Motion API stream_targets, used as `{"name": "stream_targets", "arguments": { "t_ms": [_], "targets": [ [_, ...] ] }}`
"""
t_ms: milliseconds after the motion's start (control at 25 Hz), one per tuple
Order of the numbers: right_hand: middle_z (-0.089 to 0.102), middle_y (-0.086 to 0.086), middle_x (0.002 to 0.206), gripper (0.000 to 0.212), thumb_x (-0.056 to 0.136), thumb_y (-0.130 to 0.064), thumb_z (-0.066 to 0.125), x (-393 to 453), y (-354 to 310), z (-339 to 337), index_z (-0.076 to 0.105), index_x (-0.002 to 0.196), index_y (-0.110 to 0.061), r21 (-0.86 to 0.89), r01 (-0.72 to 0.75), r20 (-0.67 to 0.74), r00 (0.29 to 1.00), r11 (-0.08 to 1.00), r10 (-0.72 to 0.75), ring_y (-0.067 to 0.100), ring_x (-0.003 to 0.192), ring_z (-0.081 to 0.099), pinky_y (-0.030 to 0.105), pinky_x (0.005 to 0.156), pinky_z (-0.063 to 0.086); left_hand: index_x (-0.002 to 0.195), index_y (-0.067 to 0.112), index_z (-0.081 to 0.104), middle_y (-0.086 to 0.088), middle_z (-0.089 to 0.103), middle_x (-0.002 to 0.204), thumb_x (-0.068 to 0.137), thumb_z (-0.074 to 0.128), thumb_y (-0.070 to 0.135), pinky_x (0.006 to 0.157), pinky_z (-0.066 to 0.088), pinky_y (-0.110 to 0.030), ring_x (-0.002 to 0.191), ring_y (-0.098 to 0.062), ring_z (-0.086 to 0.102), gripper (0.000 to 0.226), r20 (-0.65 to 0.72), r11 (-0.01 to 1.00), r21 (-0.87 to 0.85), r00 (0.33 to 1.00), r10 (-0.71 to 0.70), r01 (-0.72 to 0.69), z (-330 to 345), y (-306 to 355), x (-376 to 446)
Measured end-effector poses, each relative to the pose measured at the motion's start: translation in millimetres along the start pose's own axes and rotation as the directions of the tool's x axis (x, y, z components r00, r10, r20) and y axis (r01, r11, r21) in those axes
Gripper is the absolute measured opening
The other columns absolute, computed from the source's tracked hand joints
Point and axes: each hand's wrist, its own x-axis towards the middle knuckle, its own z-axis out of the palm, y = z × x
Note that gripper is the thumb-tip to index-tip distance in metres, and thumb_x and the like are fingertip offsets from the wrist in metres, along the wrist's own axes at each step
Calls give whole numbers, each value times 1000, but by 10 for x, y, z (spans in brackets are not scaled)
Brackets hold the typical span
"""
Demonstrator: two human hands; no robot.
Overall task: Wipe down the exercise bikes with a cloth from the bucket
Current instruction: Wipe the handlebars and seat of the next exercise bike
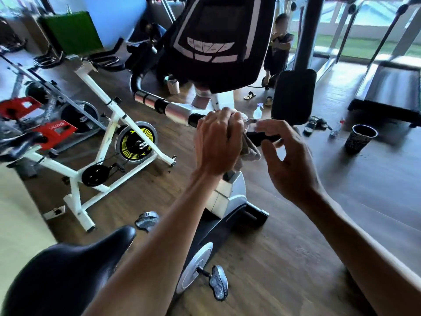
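Cloth sits mid-frame, wrapped round the bike's handlebar under the left hand, whose grip holds it; the right hand hovers beside, fingers loosely spread.

This is a gym room. A white spin bike with a yellow flywheel stands on the wood-look floor, a red-framed bike beside it. A treadmill sits by the glass wall at the right, and an upright bike's console and black saddle fill the foreground.
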Motion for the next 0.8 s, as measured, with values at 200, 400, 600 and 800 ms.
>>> {"name": "stream_targets", "arguments": {
  "t_ms": [200,400,600,800],
  "targets": [
    [60,-4,82,25,108,-20,45,1,-342,717,49,126,-4,603,-462,483,860,650,164,-4,62,59,14,54,46,134,13,51,-5,63,127,97,25,42,99,40,-37,115,-20,55,54,173,990,1,975,-141,143,-491,-132,-424],
    [70,-2,93,18,107,-16,47,-188,-463,1545,63,111,-23,500,-463,587,803,732,106,5,78,65,23,63,51,137,12,57,3,66,126,91,54,21,95,41,-8,110,-1,59,47,238,791,-85,783,-574,606,-1456,-678,-964],
    [74,1,102,20,104,-29,54,-446,-870,2270,65,121,-25,464,-524,791,608,714,-68,4,80,69,25,57,55,118,20,72,0,76,110,67,85,46,94,57,-37,106,-20,71,59,94,563,-62,566,-819,824,-2324,-1205,-1490],
    [62,5,82,24,92,-27,72,-574,-1179,3015,65,88,-5,394,-328,884,392,859,-256,10,71,52,36,66,42,110,18,73,6,74,98,83,82,14,81,50,-12,90,-6,68,29,-81,591,97,598,-797,801,-2885,-1438,-1741]
  ]
}}
